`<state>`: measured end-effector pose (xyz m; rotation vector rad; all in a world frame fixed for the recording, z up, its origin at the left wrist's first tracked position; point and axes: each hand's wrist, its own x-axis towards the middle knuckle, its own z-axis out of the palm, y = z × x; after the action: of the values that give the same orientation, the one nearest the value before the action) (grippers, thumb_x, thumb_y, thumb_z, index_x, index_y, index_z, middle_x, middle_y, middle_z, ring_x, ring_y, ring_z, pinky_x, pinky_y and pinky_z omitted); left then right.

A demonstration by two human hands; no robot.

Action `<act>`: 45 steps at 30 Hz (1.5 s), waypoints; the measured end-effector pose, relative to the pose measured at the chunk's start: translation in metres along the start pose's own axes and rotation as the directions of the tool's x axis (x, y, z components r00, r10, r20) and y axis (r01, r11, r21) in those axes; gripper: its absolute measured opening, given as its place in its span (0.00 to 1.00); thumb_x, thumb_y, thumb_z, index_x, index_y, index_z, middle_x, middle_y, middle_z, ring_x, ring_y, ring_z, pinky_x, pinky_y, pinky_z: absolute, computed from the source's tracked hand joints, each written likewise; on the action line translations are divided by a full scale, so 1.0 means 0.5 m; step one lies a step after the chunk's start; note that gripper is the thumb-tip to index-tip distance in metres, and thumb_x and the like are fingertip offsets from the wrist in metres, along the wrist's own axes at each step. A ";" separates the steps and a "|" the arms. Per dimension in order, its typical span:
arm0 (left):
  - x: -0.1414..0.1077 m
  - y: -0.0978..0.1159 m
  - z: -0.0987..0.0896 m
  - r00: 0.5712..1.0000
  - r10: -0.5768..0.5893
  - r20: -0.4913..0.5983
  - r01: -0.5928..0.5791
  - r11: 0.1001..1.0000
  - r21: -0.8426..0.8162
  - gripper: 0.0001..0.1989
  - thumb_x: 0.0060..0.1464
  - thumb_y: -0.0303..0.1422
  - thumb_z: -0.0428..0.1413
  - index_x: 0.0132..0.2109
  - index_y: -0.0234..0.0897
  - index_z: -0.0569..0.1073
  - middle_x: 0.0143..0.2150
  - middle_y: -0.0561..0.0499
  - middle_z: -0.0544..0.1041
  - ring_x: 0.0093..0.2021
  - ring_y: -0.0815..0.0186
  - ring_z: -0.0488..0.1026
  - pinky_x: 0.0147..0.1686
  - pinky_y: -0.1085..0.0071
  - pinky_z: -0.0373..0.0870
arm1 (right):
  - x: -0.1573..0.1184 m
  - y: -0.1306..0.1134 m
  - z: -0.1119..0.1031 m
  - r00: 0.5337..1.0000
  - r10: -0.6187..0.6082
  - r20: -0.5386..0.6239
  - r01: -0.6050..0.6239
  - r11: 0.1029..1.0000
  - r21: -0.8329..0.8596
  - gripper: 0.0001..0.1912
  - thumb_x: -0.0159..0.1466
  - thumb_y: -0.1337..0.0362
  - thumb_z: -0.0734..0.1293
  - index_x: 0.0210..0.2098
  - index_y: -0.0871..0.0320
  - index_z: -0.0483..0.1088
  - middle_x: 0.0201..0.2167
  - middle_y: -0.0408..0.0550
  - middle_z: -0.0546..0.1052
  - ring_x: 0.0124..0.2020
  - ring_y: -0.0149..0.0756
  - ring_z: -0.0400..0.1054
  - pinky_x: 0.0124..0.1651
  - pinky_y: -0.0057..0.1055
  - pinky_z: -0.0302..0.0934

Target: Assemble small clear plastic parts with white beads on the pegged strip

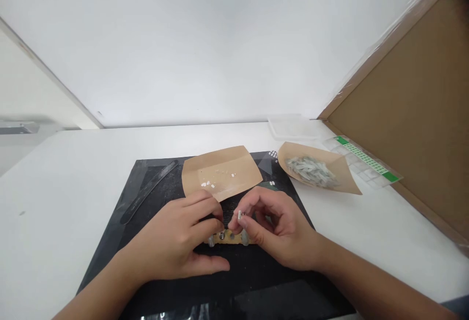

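A narrow yellowish strip (227, 236) lies across the black mat, with small clear and metallic pieces along it. My left hand (190, 232) rests over the strip's left part, fingers curled and thumb stretched out apart from them; nothing shows in its grasp. Pinched between thumb and fingertips of my right hand (274, 224) is a small silvery-white piece (239, 215), held just above the strip. My right hand hides the strip's right end. Behind the hands, a brown paper tray (223, 163) holds a few small white bits.
A second brown tray (346, 178) full of pale slender pieces stands at the right. A dark curved file-like stick (148, 193) lies on the black mat (128, 261). Farther back are a clear plastic tray (293, 129) and a green-labelled sheet (368, 161), beside a cardboard wall (410, 105).
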<state>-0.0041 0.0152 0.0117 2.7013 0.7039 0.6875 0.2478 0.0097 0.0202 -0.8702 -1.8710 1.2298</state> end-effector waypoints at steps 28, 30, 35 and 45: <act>0.014 0.012 0.012 0.969 -0.073 -0.238 0.000 0.956 -0.295 0.13 0.63 0.20 0.63 0.53 0.35 0.79 0.43 0.47 0.79 0.46 0.64 0.74 0.49 0.64 0.73 | 0.014 0.018 -0.022 0.979 -0.077 0.191 0.123 0.962 -0.243 0.04 0.71 0.65 0.71 0.40 0.58 0.76 0.36 0.44 0.79 0.37 0.29 0.72 0.42 0.27 0.65; 0.013 0.011 0.013 0.971 -0.073 -0.228 0.005 0.957 -0.288 0.12 0.63 0.20 0.63 0.52 0.35 0.79 0.43 0.48 0.79 0.45 0.65 0.73 0.51 0.64 0.72 | 0.015 0.017 -0.025 0.974 -0.077 0.213 0.133 0.956 -0.263 0.03 0.71 0.64 0.70 0.40 0.58 0.76 0.36 0.44 0.79 0.37 0.30 0.72 0.42 0.28 0.65; 0.012 0.008 0.012 0.980 -0.074 -0.187 0.023 0.965 -0.260 0.11 0.65 0.20 0.61 0.51 0.36 0.79 0.42 0.48 0.78 0.45 0.64 0.72 0.52 0.62 0.71 | 0.014 0.011 -0.042 0.971 -0.075 0.227 0.153 0.925 -0.349 0.14 0.67 0.61 0.74 0.51 0.55 0.74 0.42 0.44 0.79 0.42 0.33 0.73 0.46 0.31 0.66; 0.011 0.018 0.015 0.987 -0.120 -0.107 0.080 0.944 -0.321 0.09 0.66 0.20 0.59 0.50 0.36 0.76 0.43 0.48 0.77 0.45 0.65 0.72 0.50 0.64 0.72 | 0.011 0.007 -0.062 0.949 -0.088 0.303 0.210 0.892 -0.400 0.16 0.67 0.60 0.73 0.53 0.55 0.73 0.44 0.47 0.77 0.44 0.36 0.72 0.47 0.34 0.67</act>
<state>0.0074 0.0096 0.0105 2.3304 0.6888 0.8692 0.2721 0.0293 0.0267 -0.7822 -2.4483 0.8897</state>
